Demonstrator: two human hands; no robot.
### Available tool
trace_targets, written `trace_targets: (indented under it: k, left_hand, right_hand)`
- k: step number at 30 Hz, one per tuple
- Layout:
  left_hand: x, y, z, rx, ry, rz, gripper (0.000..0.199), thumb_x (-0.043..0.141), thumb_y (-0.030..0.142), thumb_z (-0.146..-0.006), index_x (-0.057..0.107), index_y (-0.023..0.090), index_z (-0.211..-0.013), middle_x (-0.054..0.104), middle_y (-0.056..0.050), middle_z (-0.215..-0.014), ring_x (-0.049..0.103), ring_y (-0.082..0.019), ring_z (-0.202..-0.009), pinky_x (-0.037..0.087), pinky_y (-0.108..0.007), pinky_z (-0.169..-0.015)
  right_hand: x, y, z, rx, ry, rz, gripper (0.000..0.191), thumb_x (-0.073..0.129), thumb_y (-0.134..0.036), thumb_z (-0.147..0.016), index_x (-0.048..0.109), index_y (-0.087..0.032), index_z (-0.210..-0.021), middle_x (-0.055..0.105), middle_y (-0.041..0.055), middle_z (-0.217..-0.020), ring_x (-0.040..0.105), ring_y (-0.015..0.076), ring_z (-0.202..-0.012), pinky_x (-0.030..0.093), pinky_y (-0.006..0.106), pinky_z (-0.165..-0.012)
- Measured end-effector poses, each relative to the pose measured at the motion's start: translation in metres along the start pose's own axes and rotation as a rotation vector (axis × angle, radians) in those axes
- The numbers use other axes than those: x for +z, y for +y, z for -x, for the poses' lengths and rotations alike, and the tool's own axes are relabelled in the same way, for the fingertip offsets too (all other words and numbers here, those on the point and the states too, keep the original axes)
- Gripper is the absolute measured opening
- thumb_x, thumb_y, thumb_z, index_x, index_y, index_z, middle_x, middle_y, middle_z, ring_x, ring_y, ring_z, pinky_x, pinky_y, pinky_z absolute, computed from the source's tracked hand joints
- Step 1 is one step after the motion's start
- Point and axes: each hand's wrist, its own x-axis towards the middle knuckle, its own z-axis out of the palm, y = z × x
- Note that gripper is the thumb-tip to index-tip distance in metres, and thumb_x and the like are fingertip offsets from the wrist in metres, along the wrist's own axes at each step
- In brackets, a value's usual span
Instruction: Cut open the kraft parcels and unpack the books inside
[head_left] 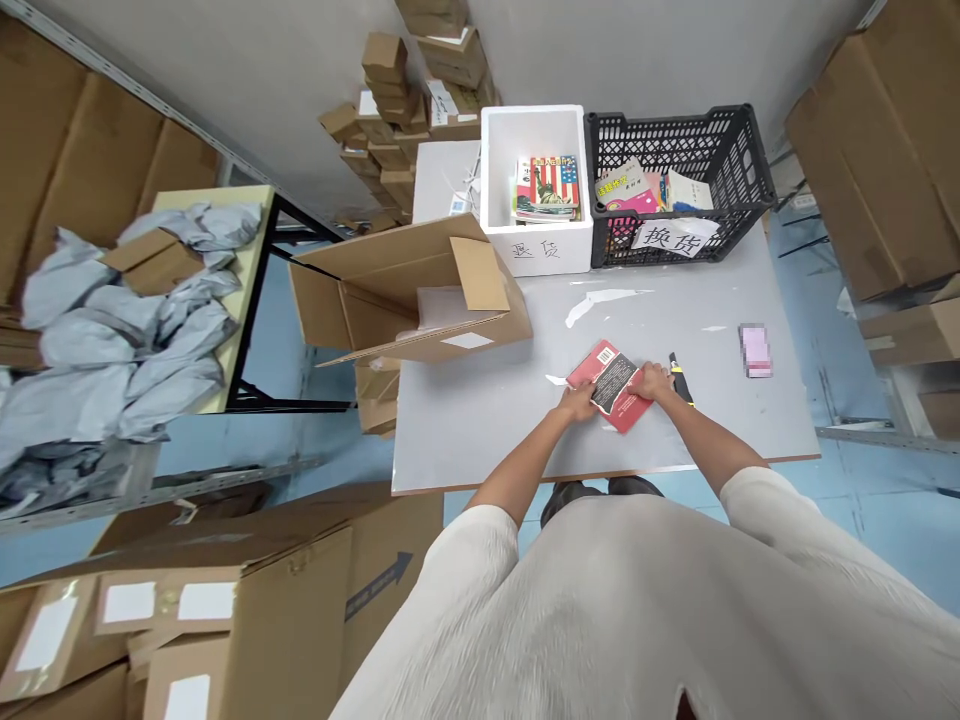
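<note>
A red book point(619, 408) with a black panel and a white barcode on its cover is held over the table between my two hands. My left hand point(579, 401) grips its left edge, with the fingers closed on it. On the opposite edge, my right hand point(652, 381) is closed round the book as well. Just right of that hand lies a black and yellow utility knife point(679, 380), partly hidden by my forearm. Whether the book rests on the tabletop or is slightly lifted, I cannot tell.
Behind the book stand a white foam box point(534, 250) and a black plastic crate point(679, 240), both with books inside. An open cardboard box point(480, 340) is at the table's left. A pink item point(757, 352) lies right on the grey table point(480, 440). Grey parcels point(142, 330) fill a side table.
</note>
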Motion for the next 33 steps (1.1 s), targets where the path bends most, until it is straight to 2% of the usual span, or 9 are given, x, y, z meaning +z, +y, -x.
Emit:
trace_targets:
  k: [6,10,12,16,19,21,24,26,33]
  left_hand:
    - [-0.004,-0.001,0.002,-0.034,0.043,0.019,0.085,0.076,0.035,-0.091,0.044,0.028,-0.169,0.031,-0.017,-0.185,0.026,-0.039,-0.173,0.027,-0.066,-0.136]
    - [-0.009,-0.004,0.01,-0.008,0.118,0.135,0.084,0.074,0.031,-0.093,0.042,0.028,-0.17,0.048,-0.015,-0.176,0.043,-0.036,-0.165,0.04,-0.055,-0.132]
    - [-0.018,-0.002,0.014,-0.016,0.258,0.188,0.087,0.071,0.031,-0.097,0.033,0.024,-0.175,0.047,-0.016,-0.176,0.045,-0.034,-0.164,0.04,-0.05,-0.132]
    - [-0.052,0.011,0.024,-0.083,0.624,0.136,0.093,0.062,0.034,-0.104,0.012,0.02,-0.181,0.022,-0.019,-0.187,0.022,-0.037,-0.173,0.029,-0.053,-0.137]
    - [-0.081,0.025,0.033,-0.024,0.717,0.015,0.085,0.06,0.036,-0.107,0.019,0.026,-0.181,0.018,-0.015,-0.188,0.017,-0.038,-0.173,0.024,-0.055,-0.137]
    - [-0.095,0.033,0.039,0.047,0.682,-0.103,0.071,0.059,0.033,-0.107,0.038,0.029,-0.175,0.03,-0.014,-0.184,0.021,-0.038,-0.171,0.019,-0.056,-0.137]
    - [-0.097,0.037,0.044,0.115,0.53,-0.211,0.046,0.053,0.027,-0.109,0.065,0.028,-0.153,0.06,-0.016,-0.159,0.045,-0.037,-0.156,0.022,-0.055,-0.135]
    - [-0.087,0.036,0.045,0.118,0.455,-0.256,0.04,0.05,0.023,-0.109,0.071,0.026,-0.143,0.066,-0.017,-0.146,0.055,-0.037,-0.145,0.029,-0.054,-0.131]
    - [-0.026,0.04,0.038,0.181,0.272,-0.291,0.036,0.055,0.016,-0.104,0.071,0.021,-0.137,0.067,-0.02,-0.139,0.06,-0.038,-0.139,0.037,-0.052,-0.126]
  right_hand:
    - [-0.005,0.008,0.004,-0.017,-0.015,-0.291,0.062,0.081,-0.05,-0.086,0.061,-0.021,-0.136,0.075,0.015,-0.125,0.073,0.0328,-0.113,0.056,0.042,-0.098]
    - [-0.021,0.004,0.011,-0.215,-0.098,-0.369,0.04,0.076,-0.047,-0.091,0.075,-0.024,-0.124,0.079,0.0039,-0.106,0.073,0.0248,-0.096,0.056,0.033,-0.089]
    - [-0.033,-0.004,0.016,-0.344,-0.059,-0.339,0.029,0.072,-0.043,-0.094,0.081,-0.024,-0.115,0.078,0.0022,-0.105,0.071,0.0234,-0.097,0.054,0.031,-0.089]
    - [-0.065,-0.025,0.027,-0.552,0.151,-0.146,0.03,0.064,-0.034,-0.102,0.085,-0.025,-0.121,0.072,0.0078,-0.115,0.064,0.0272,-0.107,0.047,0.035,-0.098]
    - [-0.087,-0.04,0.035,-0.659,0.261,0.004,0.033,0.061,-0.03,-0.104,0.084,-0.025,-0.127,0.069,0.0128,-0.121,0.058,0.0322,-0.114,0.041,0.041,-0.101]
    - [-0.094,-0.046,0.041,-0.699,0.32,0.064,0.036,0.056,-0.027,-0.105,0.082,-0.024,-0.13,0.067,0.0151,-0.125,0.054,0.0341,-0.115,0.038,0.044,-0.101]
    - [-0.091,-0.048,0.046,-0.719,0.36,0.107,0.043,0.049,-0.022,-0.107,0.078,-0.024,-0.138,0.066,0.0167,-0.129,0.051,0.0355,-0.117,0.035,0.046,-0.102]
    - [-0.082,-0.045,0.048,-0.719,0.356,0.124,0.045,0.048,-0.018,-0.106,0.076,-0.022,-0.141,0.066,0.0177,-0.131,0.05,0.0365,-0.12,0.034,0.046,-0.104]
    - [-0.047,-0.02,0.052,-0.677,0.223,0.173,0.048,0.047,-0.013,-0.104,0.07,-0.018,-0.146,0.065,0.0213,-0.143,0.052,0.0379,-0.128,0.037,0.048,-0.11]
